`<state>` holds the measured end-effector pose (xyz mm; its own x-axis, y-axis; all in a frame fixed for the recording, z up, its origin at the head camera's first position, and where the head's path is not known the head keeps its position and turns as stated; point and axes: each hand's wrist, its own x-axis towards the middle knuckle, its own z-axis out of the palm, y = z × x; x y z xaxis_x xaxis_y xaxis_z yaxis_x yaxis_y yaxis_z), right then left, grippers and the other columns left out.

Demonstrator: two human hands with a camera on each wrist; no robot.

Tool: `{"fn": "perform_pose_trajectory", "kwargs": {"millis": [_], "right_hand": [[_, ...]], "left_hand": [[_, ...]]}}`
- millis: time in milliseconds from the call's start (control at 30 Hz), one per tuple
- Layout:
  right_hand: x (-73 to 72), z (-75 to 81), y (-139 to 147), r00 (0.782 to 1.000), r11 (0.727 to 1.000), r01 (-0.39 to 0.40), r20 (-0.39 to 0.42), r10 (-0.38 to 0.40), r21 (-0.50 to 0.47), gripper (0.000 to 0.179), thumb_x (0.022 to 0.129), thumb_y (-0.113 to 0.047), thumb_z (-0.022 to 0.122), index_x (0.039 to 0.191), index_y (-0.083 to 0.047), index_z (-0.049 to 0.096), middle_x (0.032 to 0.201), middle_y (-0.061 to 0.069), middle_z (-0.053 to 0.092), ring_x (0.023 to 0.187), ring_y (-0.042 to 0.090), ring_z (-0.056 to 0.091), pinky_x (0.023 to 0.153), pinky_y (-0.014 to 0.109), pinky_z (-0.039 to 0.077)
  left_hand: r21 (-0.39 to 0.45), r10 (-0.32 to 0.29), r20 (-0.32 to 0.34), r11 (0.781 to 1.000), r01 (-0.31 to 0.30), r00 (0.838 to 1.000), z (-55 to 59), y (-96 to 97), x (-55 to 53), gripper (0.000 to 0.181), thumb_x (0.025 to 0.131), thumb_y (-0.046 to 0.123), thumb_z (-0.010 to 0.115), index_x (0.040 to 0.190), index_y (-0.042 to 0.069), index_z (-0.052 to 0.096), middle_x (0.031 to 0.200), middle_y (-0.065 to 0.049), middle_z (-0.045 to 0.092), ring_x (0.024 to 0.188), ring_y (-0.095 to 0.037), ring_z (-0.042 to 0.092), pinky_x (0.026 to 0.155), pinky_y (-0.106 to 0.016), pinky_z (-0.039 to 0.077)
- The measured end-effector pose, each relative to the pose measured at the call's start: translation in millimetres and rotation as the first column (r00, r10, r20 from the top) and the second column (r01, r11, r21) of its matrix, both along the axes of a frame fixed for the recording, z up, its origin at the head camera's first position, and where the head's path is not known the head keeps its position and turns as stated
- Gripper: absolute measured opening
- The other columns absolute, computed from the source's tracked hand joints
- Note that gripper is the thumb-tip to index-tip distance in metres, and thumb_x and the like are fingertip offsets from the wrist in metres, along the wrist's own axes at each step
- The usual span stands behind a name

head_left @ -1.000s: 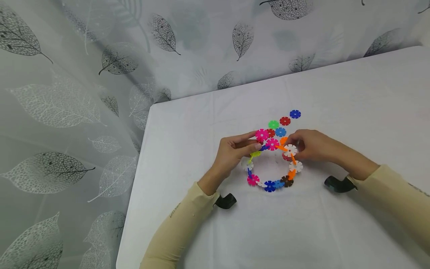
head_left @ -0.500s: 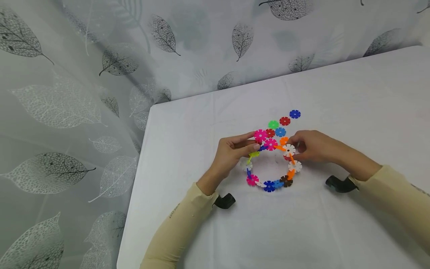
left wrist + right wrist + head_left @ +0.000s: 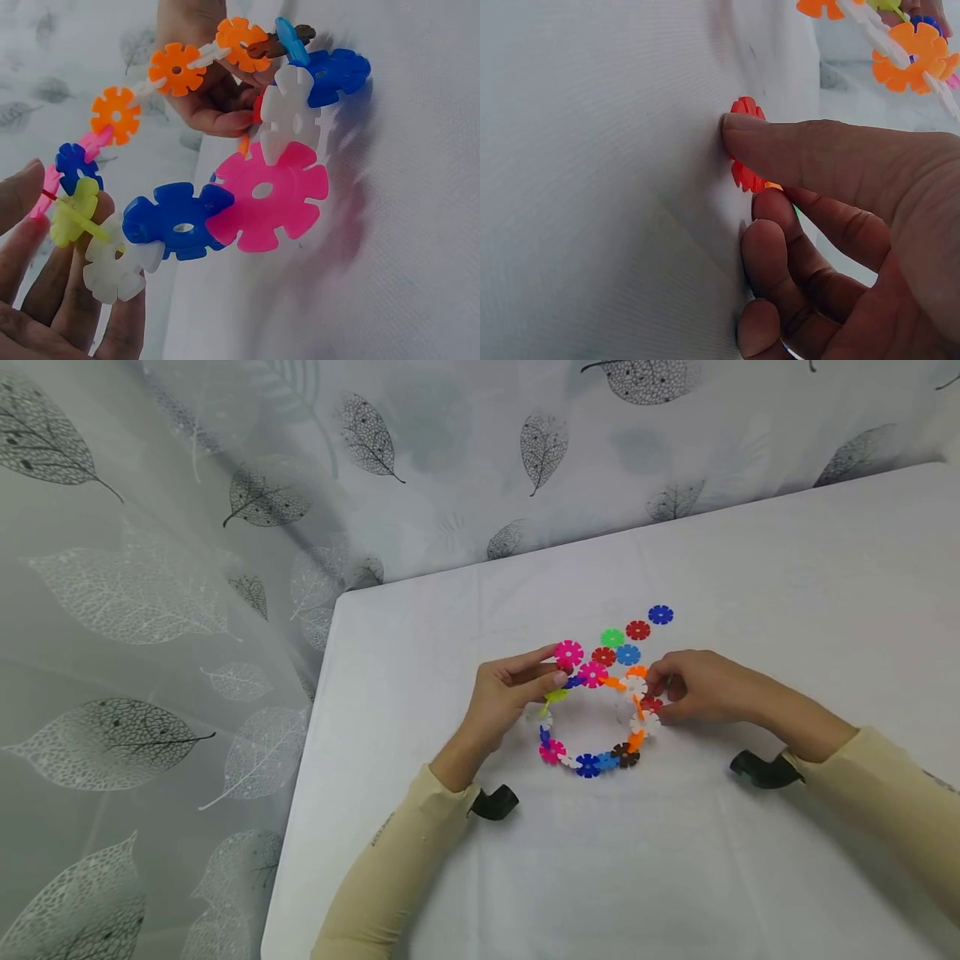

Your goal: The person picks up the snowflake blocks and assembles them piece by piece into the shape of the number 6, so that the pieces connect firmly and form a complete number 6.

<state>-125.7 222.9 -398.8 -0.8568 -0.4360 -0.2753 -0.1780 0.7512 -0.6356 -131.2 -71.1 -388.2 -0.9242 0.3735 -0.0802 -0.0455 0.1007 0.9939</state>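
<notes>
A ring of interlocked plastic snowflake discs [image 3: 588, 766] in pink, blue, white, orange, yellow and brown is raised at a tilt over the white table. My left hand [image 3: 498, 697] grips its far left side, thumb and fingers around the yellow and dark blue discs; a pink disc [image 3: 568, 653] stands up at the fingertips. Just right of the ring, my right hand [image 3: 701, 685] pinches a red snowflake disc [image 3: 746, 176] low at the tabletop. The thumb covers part of that disc in the right wrist view.
Behind the ring lie several loose discs: green [image 3: 612, 638], light blue [image 3: 627, 655], red [image 3: 637, 630], blue [image 3: 661, 615] and another red [image 3: 603, 657]. An orange disc [image 3: 636, 672] lies beside the right fingers. A leaf-patterned curtain [image 3: 442, 460] borders the white table [image 3: 420, 652].
My left hand has shifted slightly left with the ring, drawing it away from the right hand. The right hand stays nearly in place, and the red disc in it shows more clearly beside the ring.
</notes>
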Motion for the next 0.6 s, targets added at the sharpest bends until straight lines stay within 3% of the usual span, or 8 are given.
{"fn": "perform_pose_trajectory", "kwargs": {"millis": [400,600], "right_hand": [[-0.4,1.0,-0.6,1.0,1.0,0.011,0.021,-0.011,0.013,0.041,0.074,-0.015,0.091,0.109,-0.007,0.071,0.099,0.003,0.065,0.089,0.022,0.058,0.071,0.034,0.055],[-0.4,5.2,-0.4,1.0,0.999,0.027,0.008,-0.028,0.019,0.032,0.075,-0.017,0.089,0.098,-0.012,0.068,0.092,0.0,0.064,0.085,0.021,0.059,0.07,0.033,0.054]], "left_hand": [[0.005,0.153,-0.019,0.988,-0.153,0.988,2.3,-4.8,-5.0,0.043,0.093,0.023,0.076,0.134,0.016,0.068,0.112,-0.004,0.075,0.099,-0.02,0.072,0.084,-0.039,0.059],[0.015,0.189,-0.04,0.982,-0.188,0.981,1.7,-5.5,-5.3,0.042,0.092,0.022,0.077,0.133,0.017,0.069,0.11,-0.004,0.076,0.098,-0.02,0.073,0.079,-0.034,0.059]]}}
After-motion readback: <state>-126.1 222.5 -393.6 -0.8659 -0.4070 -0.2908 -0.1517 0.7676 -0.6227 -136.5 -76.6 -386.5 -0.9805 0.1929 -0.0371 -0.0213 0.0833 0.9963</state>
